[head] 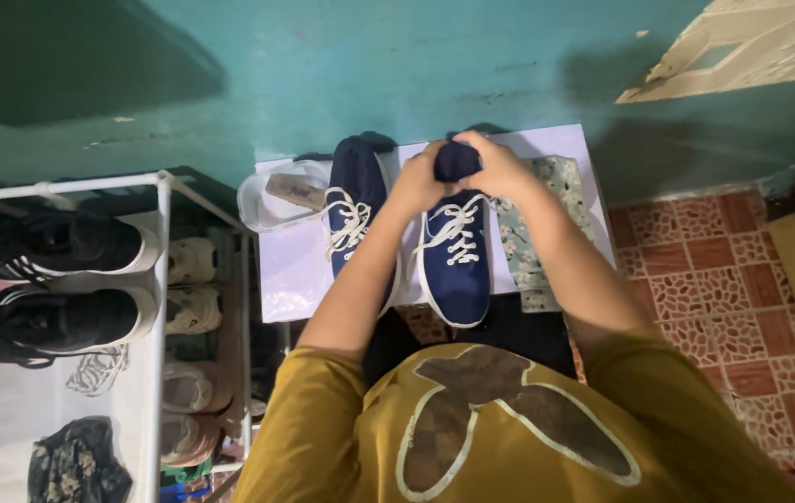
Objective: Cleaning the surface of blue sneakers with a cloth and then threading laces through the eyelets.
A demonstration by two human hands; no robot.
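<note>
Two navy blue shoes with white laces lie side by side on a white surface (pixel 290 270). My left hand (pixel 416 179) and my right hand (pixel 498 166) are both closed around the toe end of the right-hand shoe (pixel 455 251). The left-hand shoe (pixel 353 200) lies untouched beside my left forearm. A floral cloth (pixel 537 242) rests under my right forearm, just right of the held shoe.
A clear slipper (pixel 278 194) sits at the white surface's left end. A white shoe rack (pixel 163 279) at the left holds two black sneakers (pixel 53 244), loose laces and beige shoes on lower shelves. Behind is a teal wall; patterned red floor tiles (pixel 723 298) lie at the right.
</note>
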